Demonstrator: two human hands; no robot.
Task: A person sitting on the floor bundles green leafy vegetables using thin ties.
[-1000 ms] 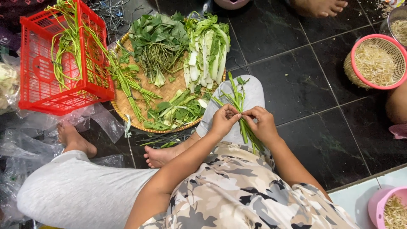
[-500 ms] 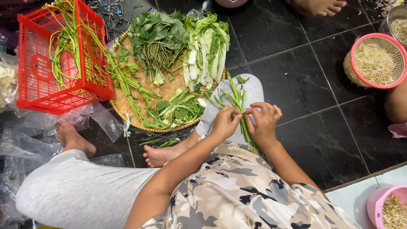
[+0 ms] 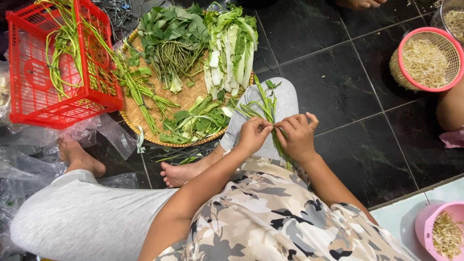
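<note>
Green stems (image 3: 265, 108) lie over the person's raised knee, pinched by both hands. The left hand (image 3: 252, 135) and right hand (image 3: 298, 137) have drawn closer than 1 second ago, fingertips now meeting on 1 stalk, so the picking goes on beside the woven tray (image 3: 186, 99) of sorted greens.

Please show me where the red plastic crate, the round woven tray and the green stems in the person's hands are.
red plastic crate (image 3: 36, 94): head view, on its near side wall.
round woven tray (image 3: 186, 99): head view, on a bare patch of weave.
green stems (image 3: 267, 104): head view, on the stalks above the fingers.
</note>
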